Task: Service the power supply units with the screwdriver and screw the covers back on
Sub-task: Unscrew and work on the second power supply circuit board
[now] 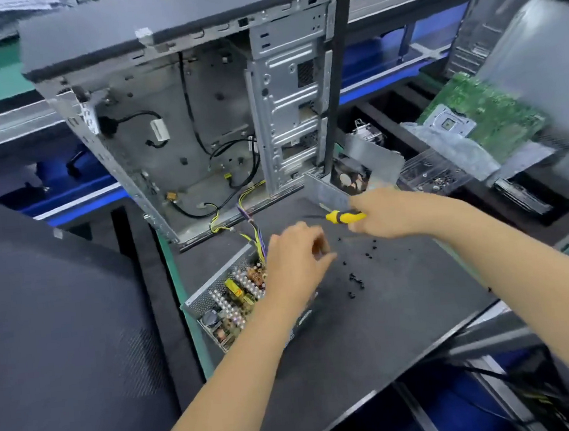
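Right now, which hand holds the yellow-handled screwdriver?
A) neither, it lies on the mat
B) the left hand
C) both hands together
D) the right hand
D: the right hand grips the yellow handle of the screwdriver above the black mat, while the left hand hovers, fingers loosely curled, over the opened power supply unit and does not touch the tool.

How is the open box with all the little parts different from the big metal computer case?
The power supply unit lies low on the black mat, near the left hand; the computer case stands tall behind it. The unit is packed with parts; the case holds mostly loose cables. The unit is much smaller. Both are grey metal and open, with no cover on.
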A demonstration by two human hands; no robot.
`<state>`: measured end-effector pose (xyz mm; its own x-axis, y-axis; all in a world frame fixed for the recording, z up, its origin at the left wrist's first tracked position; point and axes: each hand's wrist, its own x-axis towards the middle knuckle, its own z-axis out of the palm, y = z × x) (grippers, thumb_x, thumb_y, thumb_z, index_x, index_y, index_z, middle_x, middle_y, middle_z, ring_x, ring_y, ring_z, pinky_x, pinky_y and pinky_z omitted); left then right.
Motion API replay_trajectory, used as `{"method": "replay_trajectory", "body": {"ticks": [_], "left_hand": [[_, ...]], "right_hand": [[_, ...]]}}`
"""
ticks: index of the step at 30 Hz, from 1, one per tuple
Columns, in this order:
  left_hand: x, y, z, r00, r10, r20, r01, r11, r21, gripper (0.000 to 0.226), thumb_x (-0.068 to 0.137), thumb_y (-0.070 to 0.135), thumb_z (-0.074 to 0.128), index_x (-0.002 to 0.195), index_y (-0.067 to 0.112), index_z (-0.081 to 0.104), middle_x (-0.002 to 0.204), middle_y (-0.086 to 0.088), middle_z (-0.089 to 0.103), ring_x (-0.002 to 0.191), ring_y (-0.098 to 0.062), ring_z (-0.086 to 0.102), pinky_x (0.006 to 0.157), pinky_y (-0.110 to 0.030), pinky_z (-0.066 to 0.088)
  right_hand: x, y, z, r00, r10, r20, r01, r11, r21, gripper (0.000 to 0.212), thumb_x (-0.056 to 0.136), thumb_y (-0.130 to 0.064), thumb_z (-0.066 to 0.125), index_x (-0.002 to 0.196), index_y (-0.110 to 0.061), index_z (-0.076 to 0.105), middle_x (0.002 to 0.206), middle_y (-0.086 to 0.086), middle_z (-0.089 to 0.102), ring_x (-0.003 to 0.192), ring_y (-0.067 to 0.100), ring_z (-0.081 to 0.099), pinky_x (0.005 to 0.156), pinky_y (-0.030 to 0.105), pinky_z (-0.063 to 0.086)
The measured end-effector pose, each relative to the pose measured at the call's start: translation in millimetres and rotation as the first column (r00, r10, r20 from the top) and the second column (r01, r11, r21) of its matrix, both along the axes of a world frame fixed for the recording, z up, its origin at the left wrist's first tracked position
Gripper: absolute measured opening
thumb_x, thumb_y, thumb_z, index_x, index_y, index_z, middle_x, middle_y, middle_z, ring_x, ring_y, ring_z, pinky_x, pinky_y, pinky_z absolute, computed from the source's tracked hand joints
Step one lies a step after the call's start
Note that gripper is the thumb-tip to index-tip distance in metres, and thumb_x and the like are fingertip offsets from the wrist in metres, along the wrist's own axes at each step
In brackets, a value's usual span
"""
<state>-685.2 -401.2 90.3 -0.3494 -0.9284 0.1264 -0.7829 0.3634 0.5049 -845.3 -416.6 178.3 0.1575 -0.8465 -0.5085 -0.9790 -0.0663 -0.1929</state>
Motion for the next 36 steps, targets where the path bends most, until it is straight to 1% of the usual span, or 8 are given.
{"method": "replay_trajectory", "body": {"ticks": [2, 5, 19, 23, 26, 30, 33, 36], "left_hand": [[-23, 0, -17, 0.932, -0.181, 0.315, 0.123, 0.973, 0.196, 0.013, 0.085, 0.031, 0.073, 0.091, 0.021, 0.067, 0.1, 0.001, 0.067, 0.101, -0.024, 0.06, 0.091, -0.036, 0.034], [-46, -3, -32, 0.794, -0.317, 0.518, 0.176, 0.937, 0.303, 0.018, 0.083, 0.022, 0.073, 0.101, 0.02, 0.068, 0.108, -0.004, 0.069, 0.104, -0.026, 0.062, 0.089, -0.034, 0.03], [-69, -10, -41, 0.696, -0.4, 0.597, 0.223, 0.91, 0.35, 0.026, 0.089, 0.021, 0.066, 0.112, 0.011, 0.059, 0.114, -0.008, 0.062, 0.103, -0.03, 0.063, 0.069, -0.032, 0.035], [-43, -1, -23, 0.856, -0.3, 0.421, 0.192, 0.94, 0.281, 0.015, 0.084, 0.019, 0.066, 0.099, 0.015, 0.067, 0.104, -0.009, 0.065, 0.097, -0.029, 0.062, 0.069, -0.031, 0.041], [11, 1, -2, 0.992, 0.027, -0.12, 0.012, 0.95, 0.313, 0.013, 0.078, 0.011, 0.07, 0.072, 0.017, 0.061, 0.077, -0.001, 0.067, 0.074, -0.017, 0.06, 0.066, -0.027, 0.048], [87, 21, 3, 0.552, 0.505, -0.664, -0.052, 0.815, 0.577, 0.018, 0.082, -0.005, 0.069, 0.072, 0.007, 0.061, 0.068, -0.003, 0.068, 0.063, -0.013, 0.061, 0.065, -0.021, 0.051], [123, 40, -6, 0.13, 0.618, -0.775, 0.067, 0.775, 0.629, 0.014, 0.08, 0.003, 0.069, 0.092, 0.006, 0.064, 0.076, -0.005, 0.07, 0.068, -0.012, 0.064, 0.066, -0.019, 0.054], [147, 56, -15, -0.122, 0.634, -0.764, 0.067, 0.773, 0.631, 0.02, 0.078, 0.01, 0.065, 0.097, 0.006, 0.073, 0.079, 0.001, 0.068, 0.069, -0.005, 0.063, 0.066, -0.015, 0.053]], "right_hand": [[-18, 3, -15, 0.998, -0.047, 0.038, 0.046, 0.998, 0.041, 0.018, 0.097, -0.026, 0.046, 0.085, -0.013, 0.047, 0.077, 0.004, 0.047, 0.068, 0.02, 0.044, 0.052, 0.03, 0.029], [-29, 6, -32, 0.995, -0.083, 0.052, 0.079, 0.994, 0.073, 0.015, 0.097, -0.026, 0.044, 0.09, -0.013, 0.045, 0.075, 0.0, 0.043, 0.063, 0.013, 0.041, 0.052, 0.029, 0.028], [-26, 9, -52, 0.991, -0.097, 0.091, 0.098, 0.995, -0.01, 0.031, 0.097, -0.041, 0.043, 0.096, -0.011, 0.05, 0.087, 0.005, 0.053, 0.084, 0.027, 0.054, 0.067, 0.034, 0.04], [-18, 12, -44, 0.977, -0.125, 0.174, 0.15, 0.978, -0.144, 0.04, 0.095, -0.05, 0.045, 0.087, -0.011, 0.052, 0.071, 0.0, 0.048, 0.071, 0.025, 0.051, 0.065, 0.034, 0.042], [-3, 13, -33, 0.958, -0.097, 0.271, 0.147, 0.974, -0.171, 0.032, 0.094, -0.046, 0.049, 0.08, -0.017, 0.05, 0.069, -0.003, 0.055, 0.065, 0.018, 0.051, 0.062, 0.033, 0.043], [44, 24, -24, 0.88, -0.032, 0.473, 0.079, 0.994, -0.08, 0.03, 0.096, -0.043, 0.046, 0.085, -0.016, 0.053, 0.064, -0.002, 0.07, 0.043, 0.004, 0.051, 0.058, 0.028, 0.047], [79, 36, -25, 0.832, 0.046, 0.552, -0.004, 0.997, -0.078, 0.03, 0.096, -0.043, 0.048, 0.084, -0.015, 0.054, 0.065, 0.001, 0.069, 0.041, 0.001, 0.05, 0.056, 0.026, 0.046], [99, 46, -28, 0.814, 0.103, 0.571, -0.063, 0.994, -0.089, 0.028, 0.094, -0.045, 0.05, 0.089, -0.018, 0.056, 0.079, 0.001, 0.068, 0.058, 0.006, 0.057, 0.067, 0.033, 0.051]]}}
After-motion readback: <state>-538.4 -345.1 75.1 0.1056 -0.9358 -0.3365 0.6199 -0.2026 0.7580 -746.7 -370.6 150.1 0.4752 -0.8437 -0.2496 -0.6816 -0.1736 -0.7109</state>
